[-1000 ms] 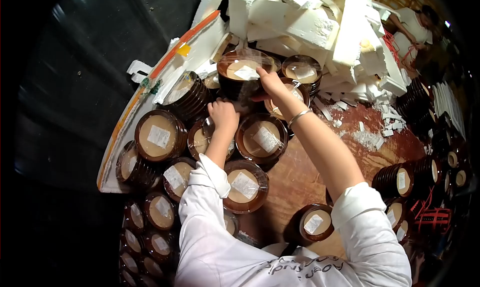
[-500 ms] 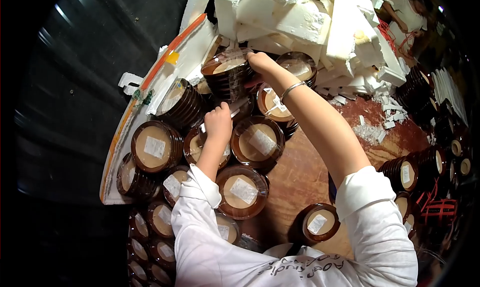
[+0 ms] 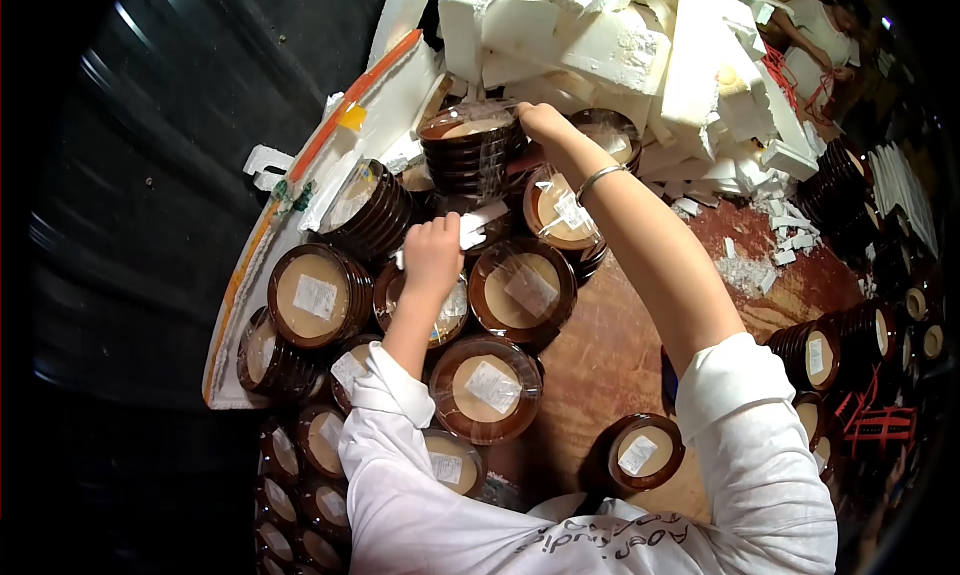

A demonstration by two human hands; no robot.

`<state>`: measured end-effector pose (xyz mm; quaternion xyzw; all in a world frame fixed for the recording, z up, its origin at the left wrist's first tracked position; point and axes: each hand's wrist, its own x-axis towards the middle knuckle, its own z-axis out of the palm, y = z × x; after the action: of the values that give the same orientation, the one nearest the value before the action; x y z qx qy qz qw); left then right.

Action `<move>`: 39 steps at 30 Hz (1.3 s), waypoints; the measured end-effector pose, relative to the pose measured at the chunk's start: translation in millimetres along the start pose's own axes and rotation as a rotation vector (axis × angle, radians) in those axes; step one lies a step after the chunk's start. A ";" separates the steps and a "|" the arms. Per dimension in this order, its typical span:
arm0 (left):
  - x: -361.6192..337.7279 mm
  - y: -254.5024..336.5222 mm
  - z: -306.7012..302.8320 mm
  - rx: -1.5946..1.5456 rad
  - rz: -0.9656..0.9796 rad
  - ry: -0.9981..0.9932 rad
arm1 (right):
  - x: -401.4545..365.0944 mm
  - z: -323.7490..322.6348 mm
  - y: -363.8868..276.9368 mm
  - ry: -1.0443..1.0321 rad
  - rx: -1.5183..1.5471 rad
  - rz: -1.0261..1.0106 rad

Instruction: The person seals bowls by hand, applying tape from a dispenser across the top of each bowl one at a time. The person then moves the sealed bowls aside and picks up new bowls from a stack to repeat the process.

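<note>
My right hand (image 3: 543, 125) grips the right side of a stack of glossy brown dishes (image 3: 465, 160) wrapped in clear film, its fingers partly hidden behind the stack. Closed in a fist, my left hand (image 3: 436, 250) holds a white foam strip (image 3: 484, 225) that sticks out on both sides, just in front of that stack. Below the left hand is another wrapped dish stack (image 3: 450, 320) with a white label. Beside it stand a labelled stack (image 3: 523, 290) and, nearer me, one more stack (image 3: 490, 390).
Broken white foam blocks (image 3: 610, 50) are heaped at the back, with crumbs (image 3: 750, 273) on the wooden surface (image 3: 620, 325). A foam wall with an orange edge (image 3: 350, 100) borders the left. A lone stack (image 3: 640, 453) stands front right. Another person (image 3: 820, 40) handles red cord at far right.
The strip in my left hand has turned and shows a wider face. The stack at my right hand has shifted slightly and sits more upright. The whole view has moved a little.
</note>
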<state>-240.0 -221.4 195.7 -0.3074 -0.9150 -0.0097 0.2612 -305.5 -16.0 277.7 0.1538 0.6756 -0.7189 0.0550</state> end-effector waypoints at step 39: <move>-1.4 218.9 -18.3 -2.206 -0.933 -0.848 | -287.4 -135.1 180.0 0.299 0.470 -0.145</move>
<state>-106.2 -48.0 179.6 0.0103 -0.4539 -0.7552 -0.4728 38.1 65.9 185.4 0.2177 0.5006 -0.8271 -0.1338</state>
